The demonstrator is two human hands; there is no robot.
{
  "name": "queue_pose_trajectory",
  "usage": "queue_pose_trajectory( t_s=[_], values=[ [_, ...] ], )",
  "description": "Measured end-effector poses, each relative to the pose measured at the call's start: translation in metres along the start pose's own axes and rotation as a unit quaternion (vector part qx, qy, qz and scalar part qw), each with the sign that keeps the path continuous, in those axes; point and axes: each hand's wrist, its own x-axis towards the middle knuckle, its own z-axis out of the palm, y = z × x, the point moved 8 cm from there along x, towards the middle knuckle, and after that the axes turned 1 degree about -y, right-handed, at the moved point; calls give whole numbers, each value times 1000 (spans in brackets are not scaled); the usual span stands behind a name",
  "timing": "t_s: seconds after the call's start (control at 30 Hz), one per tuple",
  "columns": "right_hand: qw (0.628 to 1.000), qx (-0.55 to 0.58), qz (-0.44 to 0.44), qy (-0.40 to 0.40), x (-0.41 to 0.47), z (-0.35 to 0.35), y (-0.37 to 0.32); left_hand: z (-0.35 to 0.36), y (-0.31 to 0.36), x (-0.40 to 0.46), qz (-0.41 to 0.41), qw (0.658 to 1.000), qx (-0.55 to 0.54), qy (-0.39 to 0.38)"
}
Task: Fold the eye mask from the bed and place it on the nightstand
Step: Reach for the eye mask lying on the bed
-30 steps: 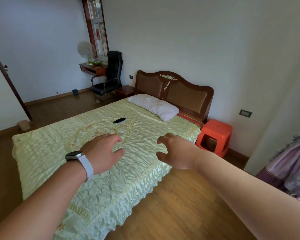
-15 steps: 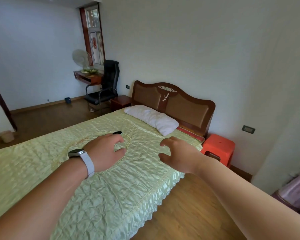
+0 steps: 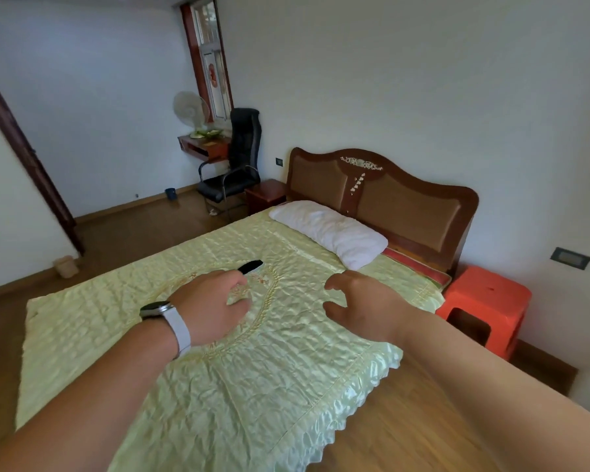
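Note:
A black eye mask (image 3: 251, 266) lies flat near the middle of the pale green bedspread (image 3: 286, 362). My left hand (image 3: 212, 306), with a white-strapped watch on its wrist, hovers over the bed just short of the mask, fingers curled apart and holding nothing; its fingertips partly cover the mask's near end. My right hand (image 3: 365, 306) hangs open over the bed's right half, empty. A dark wooden nightstand (image 3: 265, 194) stands beyond the bed's far side, left of the headboard.
A white pillow (image 3: 329, 231) rests against the brown headboard (image 3: 389, 195). An orange plastic stool (image 3: 484, 308) stands right of the bed. A black office chair (image 3: 234, 165), a desk with a fan and a small bin (image 3: 65, 266) stand on the wooden floor.
The view has drawn closer to the bed and both hands have reached further over it. My left hand now sits nearer the eye mask.

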Motion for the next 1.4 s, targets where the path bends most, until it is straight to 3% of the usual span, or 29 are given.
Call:
queue_pose_trajectory(
  t_s=[0.27, 0.53, 0.87, 1.13, 1.4],
  values=[
    [999, 5, -22, -44, 59, -18, 108, 32, 62, 102, -17, 1000, 15, -2],
    [995, 17, -55, -75, 118, -10, 148, 43, 51, 164, -49, 999, 20, -11],
    [994, -33, -32, -96, 233, 34, 187, 100, -20, 293, -44, 999, 1, -31],
    [984, -56, 32, -164, 368, 89, 210, 138, -125, 407, -70, 993, -29, -85],
    [979, -67, -3, -191, 456, 147, 186, 147, -212, 446, -119, 987, -68, -88]
  ],
)
